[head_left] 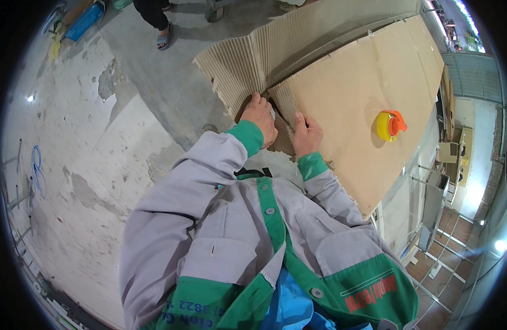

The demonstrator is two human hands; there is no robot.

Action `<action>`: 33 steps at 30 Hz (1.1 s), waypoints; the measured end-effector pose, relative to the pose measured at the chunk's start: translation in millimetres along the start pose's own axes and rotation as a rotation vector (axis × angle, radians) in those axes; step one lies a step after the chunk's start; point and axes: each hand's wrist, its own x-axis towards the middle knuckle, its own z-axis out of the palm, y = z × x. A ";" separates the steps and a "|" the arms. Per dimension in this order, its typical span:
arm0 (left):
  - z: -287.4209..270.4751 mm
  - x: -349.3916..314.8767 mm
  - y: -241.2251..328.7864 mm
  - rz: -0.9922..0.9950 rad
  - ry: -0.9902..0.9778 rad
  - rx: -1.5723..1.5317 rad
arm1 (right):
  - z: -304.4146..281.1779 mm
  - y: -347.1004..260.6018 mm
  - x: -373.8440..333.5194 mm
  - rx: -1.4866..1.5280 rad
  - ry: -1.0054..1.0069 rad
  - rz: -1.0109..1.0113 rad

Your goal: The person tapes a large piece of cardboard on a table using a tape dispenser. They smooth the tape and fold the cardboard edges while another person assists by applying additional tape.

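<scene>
A large sheet of brown corrugated cardboard (358, 104) lies before me, its smooth face up. Its folded-back part (237, 60) shows bare ridges and a ragged edge. My left hand (260, 120) is closed at the torn inner corner, against the ridged part. A small pale grey piece (273, 114) shows beside its fingers; what the hand holds is hidden. My right hand (308, 136) is closed on a narrow ridged flap (285, 104) at the sheet's near left edge, thumb on top. On the sheet, to the right, stands a yellow tape roll (384, 126) in an orange dispenser (396, 123).
Concrete floor (154, 60) and worn pale boards (72, 126) stretch to the left. A person's sandalled foot (164, 39) is at the top. A blue tray (85, 22) sits far left, above a blue cable coil (37, 165). Metal frames (435, 209) stand right.
</scene>
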 end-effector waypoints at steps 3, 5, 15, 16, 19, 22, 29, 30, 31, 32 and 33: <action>-5.3 -2.5 -8.9 0.105 0.035 -0.057 | -3.8 -6.2 4.8 -0.030 -0.051 0.094; -9.0 -2.3 -14.3 0.153 -0.105 -0.071 | -7.1 -9.4 7.4 -0.060 -0.067 0.129; -1.3 -11.1 -7.7 0.095 0.054 -0.130 | -6.2 -0.8 13.2 0.013 -0.074 0.149; -1.7 -13.0 -6.0 0.087 0.092 -0.210 | -5.5 -1.1 12.5 0.016 -0.055 0.153; -9.9 -14.8 -2.6 0.082 -0.033 -0.351 | -5.5 -4.2 10.1 0.155 -0.053 0.115; -22.8 -14.6 -0.1 0.096 -0.073 -0.286 | -8.3 -7.4 9.9 0.188 -0.091 0.219; -35.2 -12.5 -0.2 0.125 -0.167 -0.356 | -2.6 -4.3 7.8 0.026 0.000 0.067; -35.2 -11.1 -1.4 0.105 -0.204 -0.370 | -2.3 -3.8 5.8 0.004 0.023 -0.004; -35.2 -10.4 -1.3 0.114 -0.205 -0.354 | -2.2 -3.8 3.8 -0.030 0.050 -0.052; -35.1 -9.2 -2.0 0.118 -0.191 -0.322 | -2.7 -4.2 1.7 -0.035 0.071 -0.072; -35.3 -7.6 -2.3 0.133 -0.195 -0.284 | -3.3 -5.1 -0.6 -0.051 0.092 -0.070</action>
